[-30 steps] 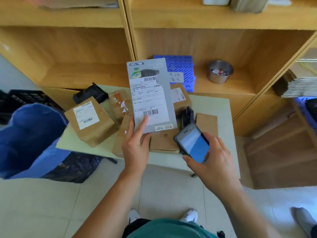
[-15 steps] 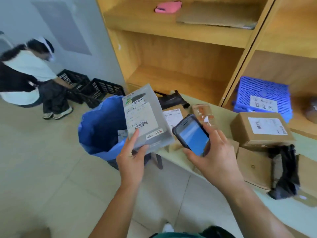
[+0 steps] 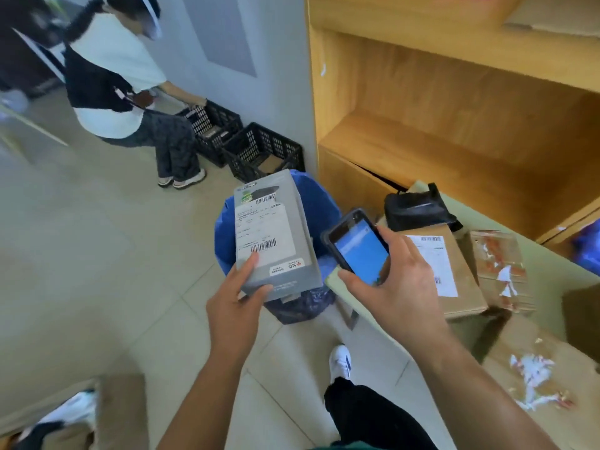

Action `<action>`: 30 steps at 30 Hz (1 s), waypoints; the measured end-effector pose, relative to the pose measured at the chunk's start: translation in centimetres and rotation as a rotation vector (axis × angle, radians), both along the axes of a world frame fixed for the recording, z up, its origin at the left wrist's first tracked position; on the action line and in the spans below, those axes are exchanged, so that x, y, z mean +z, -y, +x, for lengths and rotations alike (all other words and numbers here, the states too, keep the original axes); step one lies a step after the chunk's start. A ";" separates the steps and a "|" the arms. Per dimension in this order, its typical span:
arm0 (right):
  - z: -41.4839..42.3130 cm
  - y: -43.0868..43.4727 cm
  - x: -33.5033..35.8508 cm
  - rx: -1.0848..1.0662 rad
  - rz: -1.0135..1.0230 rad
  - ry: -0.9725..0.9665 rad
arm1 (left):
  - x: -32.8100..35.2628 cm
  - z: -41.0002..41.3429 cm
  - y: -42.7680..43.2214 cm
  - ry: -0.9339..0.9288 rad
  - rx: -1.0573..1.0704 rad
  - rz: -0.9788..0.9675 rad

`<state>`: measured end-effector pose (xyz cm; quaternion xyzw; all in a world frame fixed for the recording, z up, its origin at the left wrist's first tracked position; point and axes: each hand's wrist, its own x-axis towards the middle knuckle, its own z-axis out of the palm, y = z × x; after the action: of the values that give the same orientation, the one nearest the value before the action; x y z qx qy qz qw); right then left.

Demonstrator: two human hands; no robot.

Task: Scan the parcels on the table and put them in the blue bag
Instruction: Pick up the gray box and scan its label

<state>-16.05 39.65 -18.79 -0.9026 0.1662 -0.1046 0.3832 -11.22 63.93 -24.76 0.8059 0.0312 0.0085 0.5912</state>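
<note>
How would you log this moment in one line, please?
left hand: holds grey parcel by blue bag | right hand: holds phone | table: brown parcel, black parcel waiting

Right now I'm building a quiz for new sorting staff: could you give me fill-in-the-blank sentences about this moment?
The left hand grips a parcel in front of the blue bag; its wrapping is ____. The right hand holds a phone whose screen glows ____. The soft parcel behind the labelled brown box on the table is ____.
Missing: grey; blue; black.
</note>
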 end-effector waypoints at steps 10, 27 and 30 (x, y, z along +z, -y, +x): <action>15.8 -1.1 -1.2 0.064 0.068 -0.043 | 0.4 11.8 -3.5 -0.025 0.024 0.121; 30.2 -3.7 -10.3 -0.205 0.063 -0.166 | -12.9 28.3 -8.0 -0.171 -0.264 0.235; 32.5 -4.9 -14.4 -0.282 0.055 -0.146 | -18.8 31.4 -7.5 -0.193 -0.324 0.204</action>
<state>16.47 44.50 -33.19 -0.8646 0.3212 -0.0869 0.3765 20.17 71.46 -43.57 0.8531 -0.0435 -0.1606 0.4946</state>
